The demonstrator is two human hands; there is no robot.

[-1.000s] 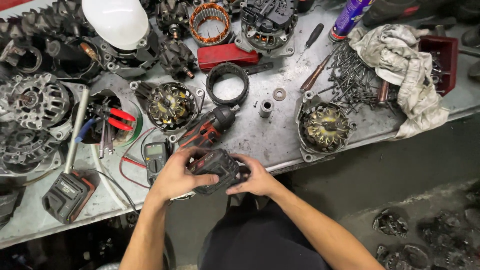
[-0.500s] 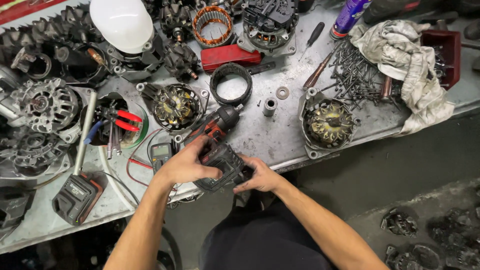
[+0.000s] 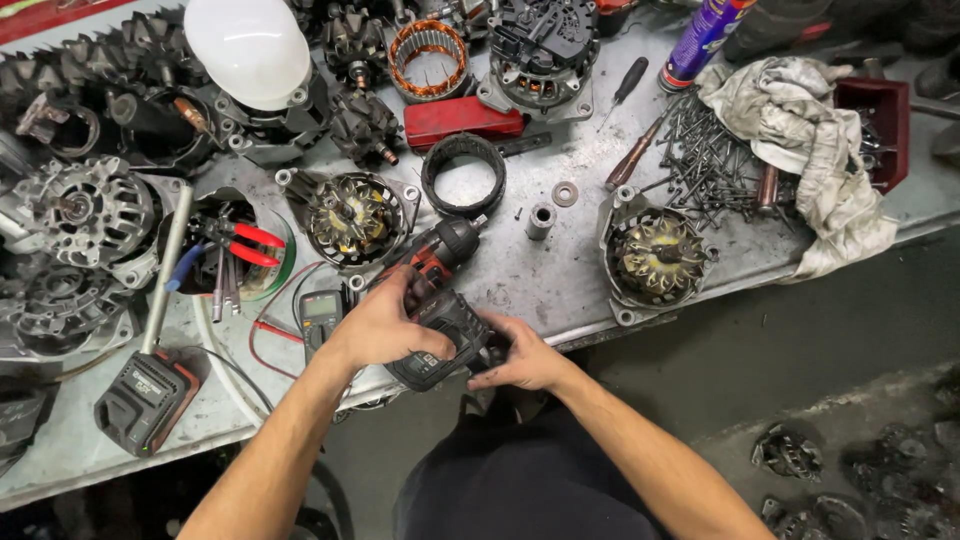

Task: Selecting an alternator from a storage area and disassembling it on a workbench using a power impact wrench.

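Observation:
A red and black cordless drill (image 3: 440,265) lies on the metal workbench (image 3: 560,285) near its front edge, chuck pointing up and right. My left hand (image 3: 378,325) is wrapped over the drill's handle. My right hand (image 3: 520,355) grips the black battery pack (image 3: 440,350) at the base of the handle, at the bench edge. An alternator stator housing with copper windings (image 3: 352,218) sits just behind the drill. A second one (image 3: 655,258) rests to the right.
A multimeter (image 3: 320,312) with red leads lies left of my hand. A loose battery pack (image 3: 150,398) is at the front left. Alternator parts, red pliers (image 3: 245,240), a white dome (image 3: 248,50), long bolts (image 3: 705,160), a rag (image 3: 800,135) and a spray can (image 3: 700,40) crowd the bench.
Both hands stayed on the drill and its battery. My left hand has slid further over the handle. The camera view has shifted slightly.

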